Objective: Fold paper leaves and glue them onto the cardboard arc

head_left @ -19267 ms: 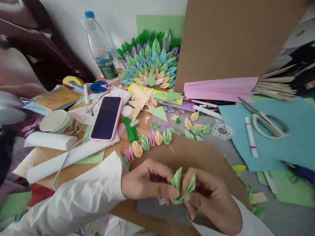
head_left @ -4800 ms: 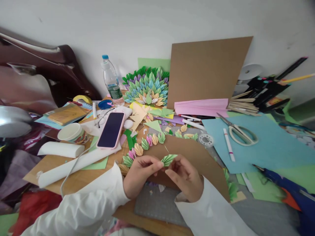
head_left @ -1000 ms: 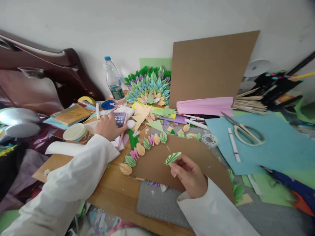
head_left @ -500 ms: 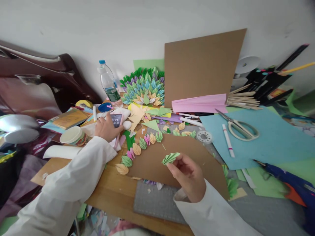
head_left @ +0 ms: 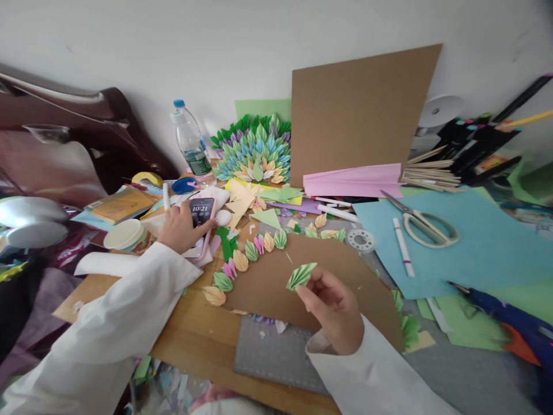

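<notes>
My right hand (head_left: 334,311) pinches a pleated light-green paper leaf (head_left: 301,276) between thumb and fingertips, above a brown cardboard piece (head_left: 268,288). Pleated paper leaves in peach, green and pink line the board's upper-left edge, among them a peach leaf (head_left: 215,295). My left hand (head_left: 177,227) is closed around a pink-cased phone (head_left: 202,213), its fingers along the left side and its thumb across the lit screen, which reads 10:21. A hot glue gun (head_left: 496,311) lies to the right.
Scissors (head_left: 427,225) and a white marker (head_left: 402,246) rest on blue paper (head_left: 488,242). At the back stand a water bottle (head_left: 192,147), a paper peacock (head_left: 258,153) and a large cardboard sheet (head_left: 354,115). A paper tub (head_left: 127,236) sits at left, a grey cutting mat (head_left: 276,354) in front.
My left hand has shifted slightly left and down, and more of the phone's screen shows. In my right hand the green leaf has turned, showing more of its pleated face.
</notes>
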`<move>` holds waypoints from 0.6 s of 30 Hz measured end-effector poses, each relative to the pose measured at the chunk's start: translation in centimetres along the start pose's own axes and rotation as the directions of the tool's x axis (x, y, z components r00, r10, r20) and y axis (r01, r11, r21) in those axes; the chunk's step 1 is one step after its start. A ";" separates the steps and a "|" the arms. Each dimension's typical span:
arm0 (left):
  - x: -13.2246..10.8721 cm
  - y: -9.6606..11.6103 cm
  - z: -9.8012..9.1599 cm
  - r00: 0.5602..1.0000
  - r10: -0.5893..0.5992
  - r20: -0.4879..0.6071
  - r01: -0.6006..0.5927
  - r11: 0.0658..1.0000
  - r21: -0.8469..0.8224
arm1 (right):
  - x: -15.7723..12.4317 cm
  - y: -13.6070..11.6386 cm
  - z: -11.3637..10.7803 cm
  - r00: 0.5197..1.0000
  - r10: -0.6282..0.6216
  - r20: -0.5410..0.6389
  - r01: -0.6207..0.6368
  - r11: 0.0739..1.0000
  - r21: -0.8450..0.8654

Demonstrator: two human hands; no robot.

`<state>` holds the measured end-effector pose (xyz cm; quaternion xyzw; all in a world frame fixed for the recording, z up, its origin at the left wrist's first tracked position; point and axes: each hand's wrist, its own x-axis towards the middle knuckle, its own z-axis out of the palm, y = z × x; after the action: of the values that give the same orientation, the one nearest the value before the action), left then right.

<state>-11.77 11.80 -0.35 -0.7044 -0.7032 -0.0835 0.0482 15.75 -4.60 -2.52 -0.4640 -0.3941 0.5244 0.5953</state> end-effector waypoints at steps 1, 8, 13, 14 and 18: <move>-0.4 -0.3 -0.2 1.000 0.024 0.007 -0.024 1.000 -0.016 | 0.0 -0.1 0.0 1.000 0.001 0.003 -0.001 1.000 -0.003; -5.0 1.7 -4.4 0.935 0.316 -0.164 -0.345 0.917 -0.201 | -0.2 -0.1 -0.4 0.999 0.025 0.043 -0.024 1.000 -0.021; -8.8 7.6 -6.6 0.863 0.499 -0.080 -0.423 0.625 -0.656 | -0.2 0.2 -0.3 0.996 0.042 0.083 -0.040 0.999 -0.024; -9.3 8.7 -6.4 0.841 0.541 0.000 -0.349 0.543 -0.764 | -0.2 0.2 -0.2 0.995 0.040 0.090 -0.038 0.999 -0.022; -9.8 11.7 -5.3 0.699 0.678 0.226 0.070 0.249 -0.966 | 0.0 0.4 -0.3 0.995 0.028 0.097 -0.028 1.000 -0.001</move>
<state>-0.36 1.07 3.65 -0.7106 -0.3255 -0.2254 -0.5817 15.91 -4.63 -2.94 -0.4433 -0.4160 0.5548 0.5680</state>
